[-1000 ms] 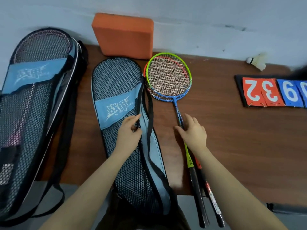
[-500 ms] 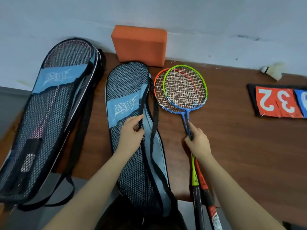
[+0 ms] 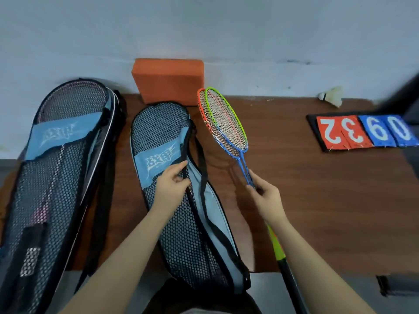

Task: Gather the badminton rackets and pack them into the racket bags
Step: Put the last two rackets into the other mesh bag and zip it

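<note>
Two badminton rackets (image 3: 226, 123), one green-rimmed and one orange-rimmed, are stacked together and lifted off the brown table (image 3: 317, 200), heads tilted on edge. My right hand (image 3: 265, 198) grips their blue shafts just below the heads. Beside them on the left lies a black mesh racket bag (image 3: 181, 223) with a light-blue band. My left hand (image 3: 172, 184) pinches the black edge of its opening. A second mesh racket bag (image 3: 52, 177) at the far left holds a racket inside.
An orange foam block (image 3: 169, 80) leans against the wall behind the bags. A white shuttlecock (image 3: 332, 98) lies at the back right. Red and blue score cards (image 3: 362, 132) sit on the right. The table's front edge runs near my arms.
My right hand closed round the shafts and raised both rackets from the table, turning their heads on edge. My left hand kept its hold on the bag's edge.
</note>
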A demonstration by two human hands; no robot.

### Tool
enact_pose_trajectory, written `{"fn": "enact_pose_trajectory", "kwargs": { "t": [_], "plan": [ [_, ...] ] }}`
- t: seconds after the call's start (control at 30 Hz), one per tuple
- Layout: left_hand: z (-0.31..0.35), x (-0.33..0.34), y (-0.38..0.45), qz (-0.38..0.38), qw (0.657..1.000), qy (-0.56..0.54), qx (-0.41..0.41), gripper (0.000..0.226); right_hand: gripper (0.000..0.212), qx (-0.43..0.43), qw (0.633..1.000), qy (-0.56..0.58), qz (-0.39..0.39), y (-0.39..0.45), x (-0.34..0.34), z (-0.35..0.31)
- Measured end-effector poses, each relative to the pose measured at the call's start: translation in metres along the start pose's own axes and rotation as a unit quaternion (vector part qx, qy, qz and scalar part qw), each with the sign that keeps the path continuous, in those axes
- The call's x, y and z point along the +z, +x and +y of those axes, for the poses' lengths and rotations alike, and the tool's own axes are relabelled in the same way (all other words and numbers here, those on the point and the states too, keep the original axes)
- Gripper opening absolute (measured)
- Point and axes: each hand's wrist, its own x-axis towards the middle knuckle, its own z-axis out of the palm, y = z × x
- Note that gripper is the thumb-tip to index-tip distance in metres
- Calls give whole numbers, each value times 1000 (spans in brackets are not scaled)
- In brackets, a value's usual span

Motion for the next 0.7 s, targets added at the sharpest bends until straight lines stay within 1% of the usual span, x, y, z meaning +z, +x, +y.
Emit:
{"fn": "enact_pose_trajectory", "kwargs": {
  "t": [0.1,0.23,0.27,0.33,0.37,0.43,0.53,0.63,0.7],
  "plan": [
    [6,3,9,-8,999,-35,-25,50,45,-25,997,-61,26,-6,-9,-5],
    [9,17,17,-35,997,-58,-35,52,53,-53,985,-140,81,-26,-23,-5],
    [10,21,17,-41,996,-67,-41,52,54,-70,977,-177,95,-31,-27,-2],
    [9,29,19,-44,995,-74,-55,52,55,-111,949,-267,126,-40,-34,3],
    [10,32,20,-42,995,-73,-58,52,56,-117,940,-291,135,-43,-36,5],
    [11,38,22,-36,996,-68,-46,53,54,-108,940,-298,130,-48,-40,8],
    [14,51,25,-30,997,-69,-16,53,50,-94,942,-306,96,-55,-42,12],
    [16,59,22,0,997,-74,-10,52,41,-94,937,-328,70,-65,-43,15],
    [18,63,21,8,998,-63,3,51,42,-87,936,-337,49,-73,-48,18]
  ]
}}
